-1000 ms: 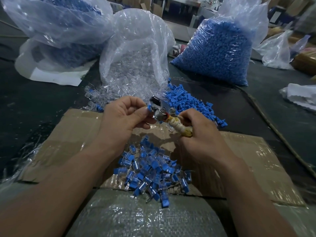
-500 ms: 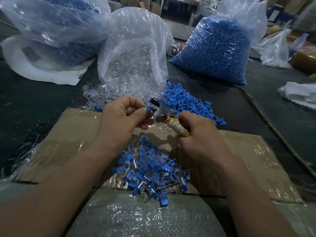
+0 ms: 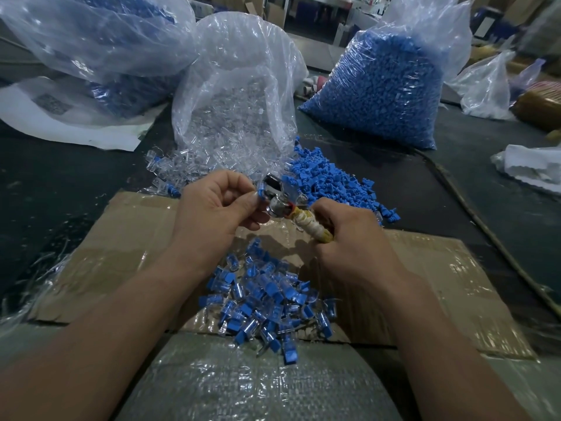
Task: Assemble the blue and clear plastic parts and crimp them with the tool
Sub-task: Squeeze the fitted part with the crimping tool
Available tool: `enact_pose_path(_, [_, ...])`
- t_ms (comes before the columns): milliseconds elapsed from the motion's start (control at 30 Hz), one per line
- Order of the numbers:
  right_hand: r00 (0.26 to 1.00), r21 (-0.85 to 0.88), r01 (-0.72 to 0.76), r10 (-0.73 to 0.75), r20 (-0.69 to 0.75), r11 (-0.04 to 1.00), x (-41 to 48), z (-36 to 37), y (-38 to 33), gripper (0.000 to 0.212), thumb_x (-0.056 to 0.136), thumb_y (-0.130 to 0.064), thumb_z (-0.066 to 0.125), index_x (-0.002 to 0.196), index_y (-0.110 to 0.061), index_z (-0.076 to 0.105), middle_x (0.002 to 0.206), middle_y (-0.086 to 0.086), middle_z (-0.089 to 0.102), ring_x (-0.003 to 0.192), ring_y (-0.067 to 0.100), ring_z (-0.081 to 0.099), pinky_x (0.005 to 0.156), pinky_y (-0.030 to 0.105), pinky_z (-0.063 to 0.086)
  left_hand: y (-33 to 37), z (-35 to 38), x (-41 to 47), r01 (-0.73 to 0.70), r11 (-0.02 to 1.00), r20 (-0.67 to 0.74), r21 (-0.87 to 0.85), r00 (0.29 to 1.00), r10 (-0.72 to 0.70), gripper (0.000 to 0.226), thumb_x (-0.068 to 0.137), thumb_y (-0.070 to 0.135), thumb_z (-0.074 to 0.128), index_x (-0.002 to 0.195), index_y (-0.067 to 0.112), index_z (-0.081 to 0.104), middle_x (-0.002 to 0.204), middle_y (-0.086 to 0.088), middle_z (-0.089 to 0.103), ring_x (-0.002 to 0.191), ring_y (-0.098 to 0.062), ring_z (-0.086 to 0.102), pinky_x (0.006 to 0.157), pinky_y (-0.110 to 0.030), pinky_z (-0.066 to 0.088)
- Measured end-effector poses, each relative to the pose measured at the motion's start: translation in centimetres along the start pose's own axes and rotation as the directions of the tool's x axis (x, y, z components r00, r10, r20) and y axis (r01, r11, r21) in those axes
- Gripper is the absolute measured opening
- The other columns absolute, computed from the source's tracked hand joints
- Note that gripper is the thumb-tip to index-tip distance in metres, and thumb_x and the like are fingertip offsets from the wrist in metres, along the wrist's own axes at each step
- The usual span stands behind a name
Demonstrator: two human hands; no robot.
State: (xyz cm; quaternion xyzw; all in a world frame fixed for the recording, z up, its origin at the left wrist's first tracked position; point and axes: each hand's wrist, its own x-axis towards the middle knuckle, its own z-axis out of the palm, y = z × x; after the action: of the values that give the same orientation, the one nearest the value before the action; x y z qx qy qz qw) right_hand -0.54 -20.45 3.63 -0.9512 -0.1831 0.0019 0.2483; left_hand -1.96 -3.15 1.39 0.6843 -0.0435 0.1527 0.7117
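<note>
My left hand [image 3: 218, 208] pinches a small blue and clear part [image 3: 260, 191] between thumb and fingers, right at the metal jaws of the crimping tool [image 3: 280, 199]. My right hand [image 3: 349, 235] grips the tool's handle, which is wrapped in yellowish tape [image 3: 309, 226]. Below my hands a pile of assembled blue and clear pieces [image 3: 267, 296] lies on the cardboard [image 3: 121, 253]. Loose blue parts [image 3: 331, 183] are heaped just beyond the tool. Loose clear parts [image 3: 179, 165] spill from an open clear bag [image 3: 233, 95].
A full bag of blue parts [image 3: 379, 89] stands at the back right. Another plastic bag [image 3: 100, 50] with blue parts sits back left on white sheeting. Crumpled white material [image 3: 534, 165] lies at the right edge. A woven plastic sack [image 3: 258, 387] lies nearest me.
Both hands stay together with the part at the tool's jaws. My left fingers have shifted slightly on the part.
</note>
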Motion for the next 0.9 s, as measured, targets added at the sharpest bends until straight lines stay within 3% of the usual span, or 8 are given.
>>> enact_pose_path(333, [0.998, -0.049, 0.039, -0.041, -0.048, 0.998, 0.0, 0.3, 0.2, 0.021, 0.077, -0.015, 0.064, 0.085, -0.027, 0.049, 0.074, -0.016, 0.047, 0.072, 0.002, 0.043, 0.063, 0.019, 0.036, 0.1, -0.1, 0.0, -0.005, 1.000, -0.019, 0.009, 1.000, 0.006, 0.020, 0.083, -0.008, 0.056, 0.075, 0.011, 0.057, 0.057, 0.005, 0.067, 0.051, -0.007, 0.064, 0.049, -0.016, 0.051])
enact_pose_path(500, [0.998, 0.033, 0.034, -0.032, -0.046, 0.999, 0.1, 0.0, 0.5, 0.026, 0.076, -0.016, 0.068, 0.099, -0.022, 0.060, 0.087, -0.007, 0.057, 0.082, 0.012, 0.052, 0.069, 0.028, 0.043, 0.0, -0.3, 0.0, 0.005, 1.000, -0.046, -0.003, 0.999, -0.005, 0.018, 0.084, -0.005, 0.056, 0.077, 0.011, 0.057, 0.063, 0.002, 0.069, 0.055, -0.009, 0.066, 0.051, -0.015, 0.051])
enact_pose_path(633, [1.000, 0.048, 0.004, -0.005, 0.007, 0.999, 0.1, -0.6, 1.3, 0.036, 0.075, -0.015, 0.070, 0.109, -0.021, 0.062, 0.086, -0.013, 0.055, 0.083, 0.009, 0.052, 0.067, 0.022, 0.039, 0.3, -1.5, 0.5, 0.045, 0.992, -0.100, -0.118, 0.993, -0.057, 0.010, 0.079, 0.005, 0.062, 0.077, 0.015, 0.064, 0.076, -0.006, 0.072, 0.064, -0.015, 0.068, 0.054, -0.018, 0.052])
enact_pose_path(767, [0.994, 0.047, -0.052, 0.047, 0.100, 0.998, 0.0, -1.1, 1.8, 0.048, 0.067, -0.018, 0.077, 0.112, -0.027, 0.062, 0.081, -0.023, 0.053, 0.079, -0.003, 0.051, 0.066, 0.013, 0.039, 0.6, -1.9, 0.6, 0.140, 0.989, 0.073, -0.057, 0.988, -0.135, 0.010, 0.064, 0.016, 0.068, 0.064, 0.025, 0.072, 0.057, 0.002, 0.066, 0.048, -0.006, 0.058, 0.043, -0.015, 0.045])
enact_pose_path(900, [0.982, 0.025, -0.068, 0.063, 0.179, 0.997, -0.1, -1.1, 1.7, 0.049, 0.059, -0.032, 0.083, 0.104, -0.033, 0.064, 0.086, -0.019, 0.060, 0.082, 0.000, 0.054, 0.074, 0.027, 0.047, 1.0, -2.1, 0.5, 0.246, 0.968, 0.326, -0.049, 0.920, -0.217, 0.009, 0.057, 0.017, 0.072, 0.066, 0.020, 0.075, 0.059, -0.002, 0.068, 0.041, -0.005, 0.053, 0.039, -0.014, 0.043])
